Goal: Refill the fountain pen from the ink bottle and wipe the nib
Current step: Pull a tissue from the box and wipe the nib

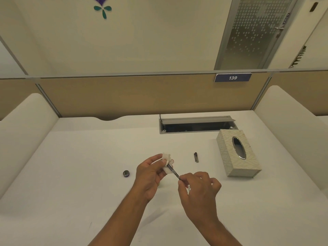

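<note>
My left hand (150,174) pinches a small white tissue (166,160) wrapped around the front end of a dark fountain pen (174,172). My right hand (198,189) grips the pen's rear end, so the pen slants between both hands above the desk. The nib is hidden inside the tissue. A small dark round bottle cap (126,173) lies on the desk left of my left hand. The pen's dark cap (196,157) lies to the right, beyond my hands. No ink bottle shows; my left hand may cover it.
A patterned tissue box (237,153) stands at the right on the white desk (79,174). Behind it an open cable tray (195,125) is set into the desk. Beige partition panels enclose the back and both sides.
</note>
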`<state>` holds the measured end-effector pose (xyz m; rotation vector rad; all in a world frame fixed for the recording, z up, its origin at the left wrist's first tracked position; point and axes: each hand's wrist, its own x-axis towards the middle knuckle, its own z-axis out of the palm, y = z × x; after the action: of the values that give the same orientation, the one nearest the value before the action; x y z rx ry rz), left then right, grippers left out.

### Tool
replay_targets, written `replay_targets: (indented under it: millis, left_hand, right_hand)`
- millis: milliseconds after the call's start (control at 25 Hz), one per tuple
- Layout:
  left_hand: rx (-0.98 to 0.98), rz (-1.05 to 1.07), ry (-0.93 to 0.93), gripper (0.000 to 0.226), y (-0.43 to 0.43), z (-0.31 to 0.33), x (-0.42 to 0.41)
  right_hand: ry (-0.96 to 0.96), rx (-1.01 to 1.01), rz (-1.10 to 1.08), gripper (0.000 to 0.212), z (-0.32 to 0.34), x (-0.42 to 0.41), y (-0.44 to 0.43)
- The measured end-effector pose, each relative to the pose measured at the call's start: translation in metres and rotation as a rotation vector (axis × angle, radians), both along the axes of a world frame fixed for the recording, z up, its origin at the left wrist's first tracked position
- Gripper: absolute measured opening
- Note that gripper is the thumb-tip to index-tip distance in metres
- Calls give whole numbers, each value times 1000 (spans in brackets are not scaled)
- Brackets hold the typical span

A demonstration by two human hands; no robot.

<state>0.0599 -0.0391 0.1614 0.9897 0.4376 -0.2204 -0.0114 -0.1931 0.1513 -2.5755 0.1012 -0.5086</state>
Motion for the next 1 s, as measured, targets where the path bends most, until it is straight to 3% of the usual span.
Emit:
replay_targets:
  millis: [360,680,1000]
  left_hand:
    - [143,-16,-19,23,1,-5,-1]
    - [-66,-167,-121,51,13,5,-5]
    - [-33,-155,-134,31,17,4,-9]
  right_hand:
    - [-72,16,35,12,10,4,2]
    - [-23,-10,15,11,8,9,2]
    - [15,80,42,14,12,8,4]
